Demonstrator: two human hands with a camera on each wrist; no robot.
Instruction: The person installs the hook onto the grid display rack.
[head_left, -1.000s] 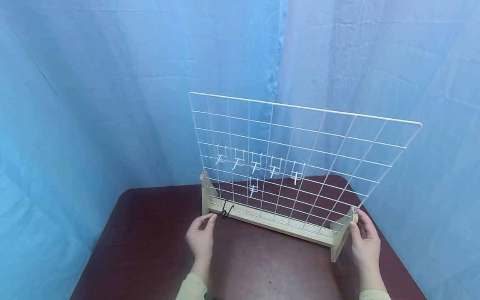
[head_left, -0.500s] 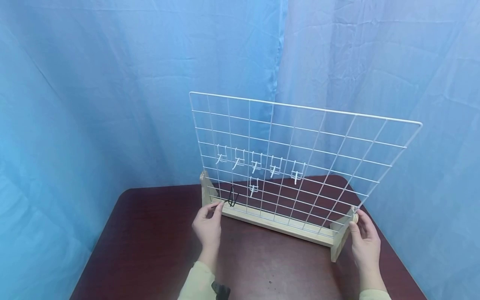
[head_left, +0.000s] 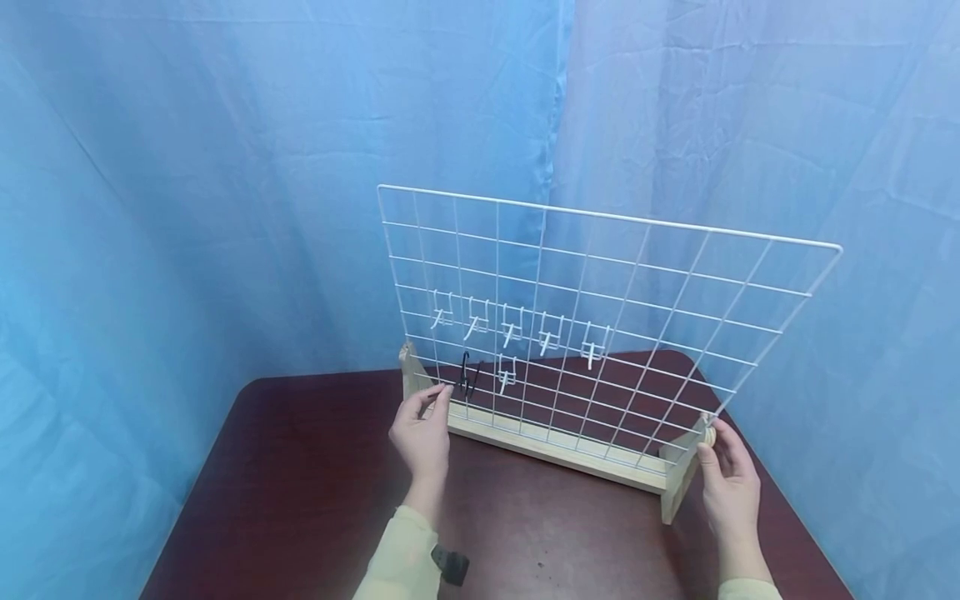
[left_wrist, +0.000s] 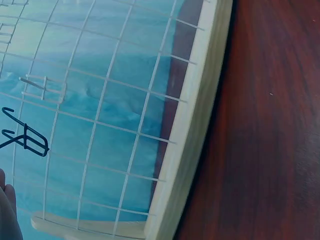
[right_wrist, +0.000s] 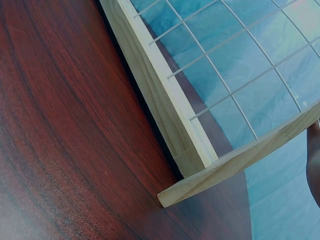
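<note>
My left hand [head_left: 422,433] pinches a black double-pronged wire hook [head_left: 466,382] between thumb and fingertips, just in front of the lower left of a white wire grid panel [head_left: 600,214]. In the left wrist view the black hook [left_wrist: 36,145] shows its bent prongs beside the grid wires; whether it touches them I cannot tell. Several white hooks [head_left: 549,340] hang in a row across the grid, and a single white hook [head_left: 507,377] hangs below them. My right hand [head_left: 733,492] grips the upper edge of the stand's right wooden end piece [head_left: 678,485].
A pale wooden base bar [head_left: 555,455] carries the grid, with a left wooden end piece [head_left: 411,375] partly behind my hand. Everything stands on a dark red-brown table [head_left: 300,483]. Blue curtains [head_left: 262,183] close in the back and sides.
My left hand has moved up and slightly right, lifting the black hook from the base bar's level to beside the lower white hook. My right hand stays in place.
</note>
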